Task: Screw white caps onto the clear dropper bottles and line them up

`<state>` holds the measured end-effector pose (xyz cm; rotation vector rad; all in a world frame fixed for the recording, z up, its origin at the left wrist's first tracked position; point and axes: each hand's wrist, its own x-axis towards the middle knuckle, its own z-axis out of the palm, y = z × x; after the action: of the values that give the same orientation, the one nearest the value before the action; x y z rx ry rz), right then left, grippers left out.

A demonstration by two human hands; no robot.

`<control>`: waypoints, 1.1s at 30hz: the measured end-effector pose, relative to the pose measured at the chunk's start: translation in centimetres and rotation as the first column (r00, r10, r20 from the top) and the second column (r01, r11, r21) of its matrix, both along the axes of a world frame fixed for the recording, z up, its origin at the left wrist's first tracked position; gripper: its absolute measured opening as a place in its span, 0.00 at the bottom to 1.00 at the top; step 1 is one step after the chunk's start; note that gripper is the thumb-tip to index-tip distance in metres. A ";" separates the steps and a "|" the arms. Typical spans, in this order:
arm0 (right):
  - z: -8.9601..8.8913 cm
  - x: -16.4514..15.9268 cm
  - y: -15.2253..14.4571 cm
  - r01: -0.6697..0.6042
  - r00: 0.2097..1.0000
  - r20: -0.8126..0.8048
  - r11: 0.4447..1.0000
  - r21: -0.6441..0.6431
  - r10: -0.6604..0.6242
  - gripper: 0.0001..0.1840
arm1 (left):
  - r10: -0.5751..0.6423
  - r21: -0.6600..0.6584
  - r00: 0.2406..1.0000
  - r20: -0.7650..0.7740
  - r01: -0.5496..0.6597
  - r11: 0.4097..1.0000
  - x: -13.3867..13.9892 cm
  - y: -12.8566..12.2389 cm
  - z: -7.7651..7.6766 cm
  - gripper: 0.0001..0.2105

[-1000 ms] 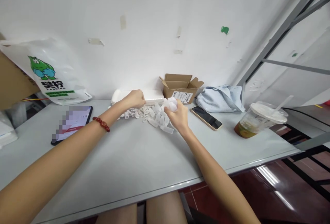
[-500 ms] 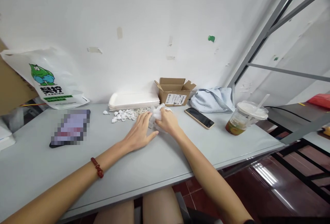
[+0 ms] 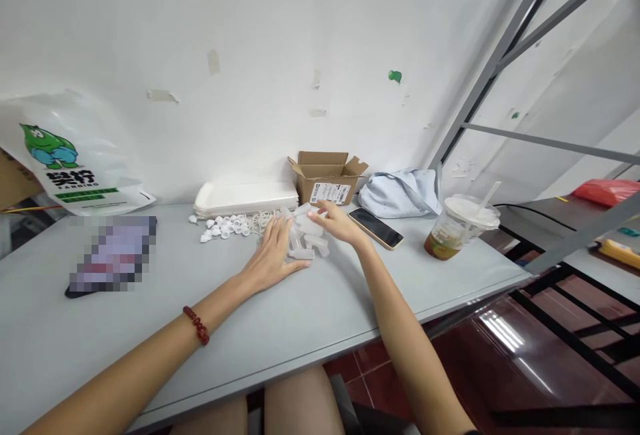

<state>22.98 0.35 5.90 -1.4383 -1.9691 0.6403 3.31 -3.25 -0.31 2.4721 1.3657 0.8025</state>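
Several small translucent plastic pieces [image 3: 303, 254], some tube-like, lie in a loose pile on the grey table. Against the pile's left side rests my left hand [image 3: 270, 258], its fingers stretched out and thumb apart. My right hand [image 3: 337, 223] is over the right side of the pile, fingers spread at the upper pieces; no firm hold on any piece shows. To the left of the pile are thin whitish loops [image 3: 259, 221], partly hidden by my left fingers. Beyond them lie several small white caps [image 3: 225, 227].
Behind the pile are a stack of white trays [image 3: 245, 200] and an open cardboard box [image 3: 325, 185]. A phone [image 3: 376, 227], a light blue cloth bag [image 3: 400, 193] and a drink cup [image 3: 453, 228] stand rightward. A white plastic bag [image 3: 80, 155] and a blurred-out device [image 3: 115, 253] are left.
The plastic pieces, bunched under my right hand before, now lie spread between both hands. My right hand has loosened and shifted right. The view has turned slightly right.
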 end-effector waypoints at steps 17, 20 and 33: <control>-2.3 1.0 2.4 0.044 0.900 0.429 0.995 0.085 -0.077 0.12 | -0.307 0.264 0.888 -0.343 0.405 0.876 2.3 -2.5 1.9 0.21; -2.8 0.4 2.6 0.048 0.880 0.466 0.994 0.102 -0.091 0.11 | -0.321 0.235 0.874 -0.365 0.420 0.877 2.8 -2.3 1.8 0.20; -0.3 1.8 3.9 0.284 0.809 0.446 0.919 0.274 -0.383 0.16 | -0.310 0.177 0.885 -0.347 0.386 0.905 2.7 -1.8 1.2 0.19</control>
<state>24.80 4.27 5.58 -1.8957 -1.9868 -0.0998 5.98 -5.06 0.93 3.0222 0.8865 0.5362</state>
